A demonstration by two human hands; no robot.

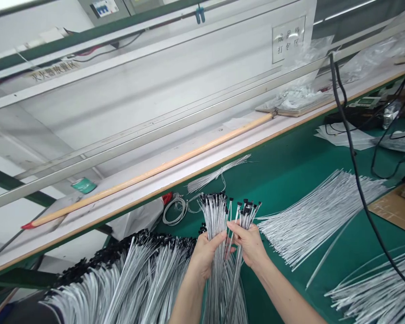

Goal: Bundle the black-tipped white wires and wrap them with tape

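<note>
My left hand [204, 256] is wrapped round a thick bundle of white wires with black end caps [215, 211], held upright over the green table [283, 173]. Just to its right, my right hand [249, 245] pinches a smaller bunch of the same capped wires [247, 210], drawn slightly apart from the main bundle. The two hands touch each other at the fingers. Below the hands the wires hang down between my forearms.
A big pile of capped wires [128, 279] lies at lower left. Loose wires without caps [317, 216] fan out on the right, more [381, 292] at lower right. A black cable [354, 171] crosses the right side. A wooden pole [155, 171] rests on the ledge behind.
</note>
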